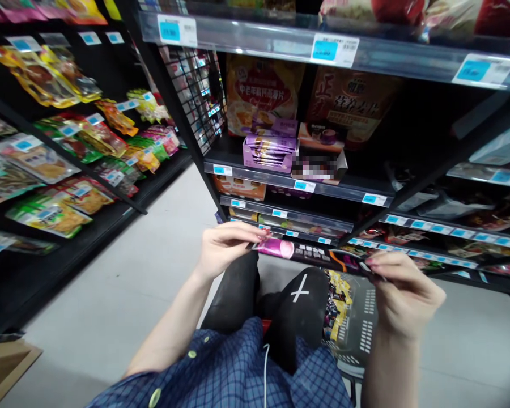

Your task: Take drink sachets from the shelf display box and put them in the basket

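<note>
A long, narrow black-and-purple drink sachet (306,253) is stretched level between my hands, above my knees and in front of the shelving. My left hand (225,246) pinches its left end, by the pink and purple print. The right end is pinched in the fingers of my right hand (402,289). Whether it is one piece or joined pieces I cannot tell. Below and to the right, a grey plastic basket (368,334) holds several yellow and black sachets (339,294). On the shelf ahead stand a purple box of sachets (270,152) and an open brown box (323,139).
Large oatmeal bags (263,93) stand behind the boxes. Shelf edges with price tags (305,186) run close in front of my hands. Left are shelves of snack packets (51,212) and a cardboard box (8,368) on the floor. A white cable (266,374) hangs over my shirt.
</note>
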